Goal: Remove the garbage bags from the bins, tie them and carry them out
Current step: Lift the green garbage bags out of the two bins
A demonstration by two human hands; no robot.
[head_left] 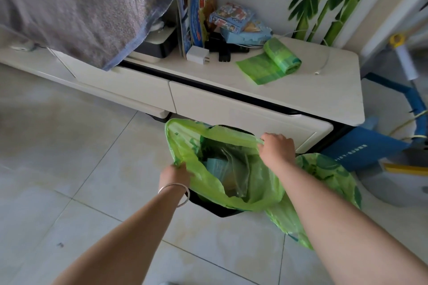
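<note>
Two bare forearms reach into view from the bottom edge, with no sleeves showing on either. The left hand (174, 174) has a thin, plain silver bangle (176, 194) hanging loosely round its wrist. The right hand (278, 149) and its wrist wear nothing: no ring, watch or glove shows.

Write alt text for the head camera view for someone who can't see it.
Two bare hands, left hand and right hand, grip opposite edges of a green garbage bag lining a black bin on a tiled floor. A second green bag lies beside it; a roll of bags sits on the white cabinet.
</note>
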